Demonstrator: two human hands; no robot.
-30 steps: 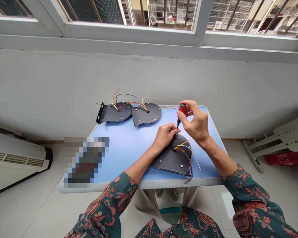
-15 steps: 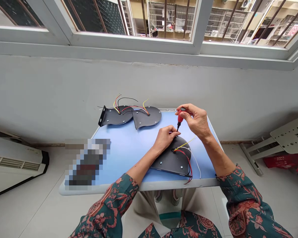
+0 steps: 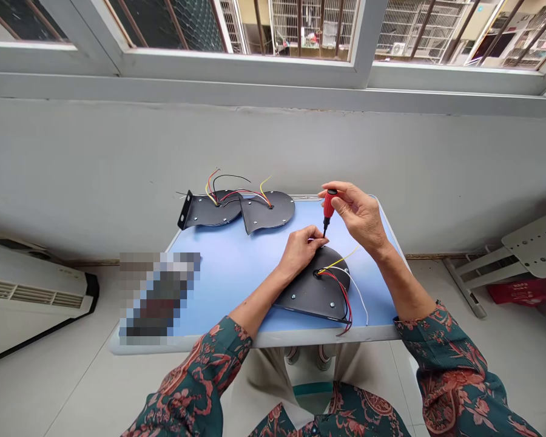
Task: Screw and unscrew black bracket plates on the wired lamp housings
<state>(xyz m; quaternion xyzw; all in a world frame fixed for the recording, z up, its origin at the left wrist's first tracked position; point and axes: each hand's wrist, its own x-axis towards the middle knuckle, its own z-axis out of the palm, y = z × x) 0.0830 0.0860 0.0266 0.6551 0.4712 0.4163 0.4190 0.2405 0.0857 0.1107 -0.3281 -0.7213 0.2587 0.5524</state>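
Head view: the right hand (image 3: 363, 215) grasps a red screwdriver (image 3: 329, 207), tip down at the left hand's (image 3: 299, 247) pinched fingertips; contents indiscernible. The black plate (image 3: 313, 294) extends nearside of those fingertips; two similar plates (image 3: 277, 215) lie farther left.

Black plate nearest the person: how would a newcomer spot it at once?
Find the blue tabletop below the window. Near its front edge lies the black plate. Unlike the two plates farther back, it has the left hand at its rim.

Daylit, barred windows (image 3: 282, 63) stretch above a pale wall (image 3: 141, 152) — a light tiled floor (image 3: 68, 382) lies below
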